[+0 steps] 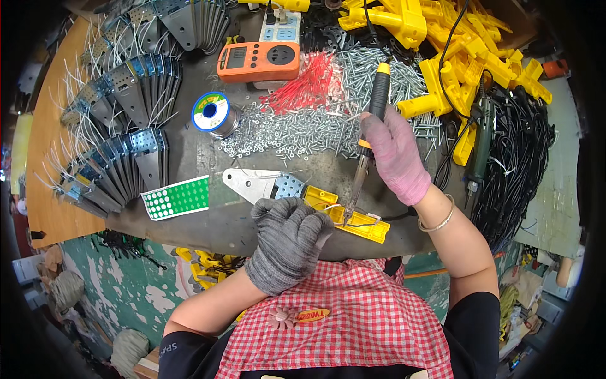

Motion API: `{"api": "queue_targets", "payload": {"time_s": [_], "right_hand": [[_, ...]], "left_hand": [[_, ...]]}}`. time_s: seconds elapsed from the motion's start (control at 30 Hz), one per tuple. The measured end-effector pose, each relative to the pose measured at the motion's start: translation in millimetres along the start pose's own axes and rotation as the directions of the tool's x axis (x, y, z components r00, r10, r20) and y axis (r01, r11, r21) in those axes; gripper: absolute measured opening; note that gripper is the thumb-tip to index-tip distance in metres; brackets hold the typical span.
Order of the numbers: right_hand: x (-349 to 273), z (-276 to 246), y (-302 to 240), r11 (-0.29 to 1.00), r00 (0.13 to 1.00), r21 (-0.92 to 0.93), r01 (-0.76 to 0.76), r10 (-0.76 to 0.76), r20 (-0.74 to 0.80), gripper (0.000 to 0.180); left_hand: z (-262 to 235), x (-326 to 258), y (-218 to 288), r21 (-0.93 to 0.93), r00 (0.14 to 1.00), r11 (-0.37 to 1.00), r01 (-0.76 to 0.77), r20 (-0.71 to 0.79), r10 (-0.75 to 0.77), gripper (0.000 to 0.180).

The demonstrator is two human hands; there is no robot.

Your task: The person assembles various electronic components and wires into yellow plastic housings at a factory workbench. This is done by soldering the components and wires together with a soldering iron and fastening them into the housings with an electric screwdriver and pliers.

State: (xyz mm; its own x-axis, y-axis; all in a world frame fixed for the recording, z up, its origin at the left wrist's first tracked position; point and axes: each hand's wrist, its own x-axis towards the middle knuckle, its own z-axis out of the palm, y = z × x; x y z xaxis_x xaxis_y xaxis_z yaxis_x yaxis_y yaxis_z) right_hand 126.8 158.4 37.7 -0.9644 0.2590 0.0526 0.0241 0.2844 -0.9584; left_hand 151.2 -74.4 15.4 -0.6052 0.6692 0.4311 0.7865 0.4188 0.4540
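Observation:
My right hand (pixel 395 155), in a pink glove, is wrapped round a soldering iron (pixel 379 88) with a black and yellow handle. Its tip points down at thin wires (pixel 333 206) over an open yellow plastic housing (pixel 366 230). My left hand (pixel 287 240), in a grey glove, is closed beside that housing, fingertips close to the wires. What it pinches is hidden by the fingers. A flat metal plate (pixel 243 183) with a perforated bluish part (pixel 289 186) lies against the housing's left end, just beyond my left hand.
Behind lie heaped screws and nuts (pixel 297 132), red sleeved pieces (pixel 306 82), a solder spool (pixel 211 112) and an orange meter (pixel 257 61). Stacked metal plates (pixel 148 155) and a green sticker sheet (pixel 178 198) are left; yellow housings (pixel 467 50), a power screwdriver (pixel 483 139) and black cables (pixel 514 164) right.

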Motion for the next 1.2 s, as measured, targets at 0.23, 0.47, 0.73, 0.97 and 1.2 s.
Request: {"api": "queue_targets", "payload": {"time_s": [0.23, 0.47, 0.73, 0.97, 1.2], "right_hand": [[-3.1, 3.3, -0.5, 0.999, 1.0, -0.035, -0.002, 0.002, 0.002, 0.025], [-4.0, -0.7, -1.9, 1.0, 1.0, -0.016, 0.011, -0.011, -0.014, 0.026], [-0.8, -28.6, -27.8, 0.995, 0.985, -0.028, 0.096, -0.099, -0.138, 0.027], [25.8, -57.4, -38.7, 0.845, 0.97, 0.508, 0.167, -0.05, -0.236, 0.026], [135.0, -15.5, -19.7, 0.553, 0.724, -0.627, 0.549, -0.689, 0.026, 0.034]], "left_hand": [[1.8, -7.8, 3.1, 0.041, 1.0, 0.999, -0.02, 0.022, 0.02, 0.029], [-49.2, -5.8, -119.8, 0.654, 0.989, 0.744, 0.138, -0.138, -0.062, 0.026], [-43.7, -8.3, -85.1, -0.011, 0.961, 0.986, 0.167, 0.224, -0.161, 0.058], [-42.9, 20.1, -70.5, -0.039, 0.969, 0.998, -0.043, 0.24, 0.051, 0.104], [-19.7, 24.0, -103.1, -0.433, 0.931, 0.832, 0.348, 0.056, -0.36, 0.122]]}}
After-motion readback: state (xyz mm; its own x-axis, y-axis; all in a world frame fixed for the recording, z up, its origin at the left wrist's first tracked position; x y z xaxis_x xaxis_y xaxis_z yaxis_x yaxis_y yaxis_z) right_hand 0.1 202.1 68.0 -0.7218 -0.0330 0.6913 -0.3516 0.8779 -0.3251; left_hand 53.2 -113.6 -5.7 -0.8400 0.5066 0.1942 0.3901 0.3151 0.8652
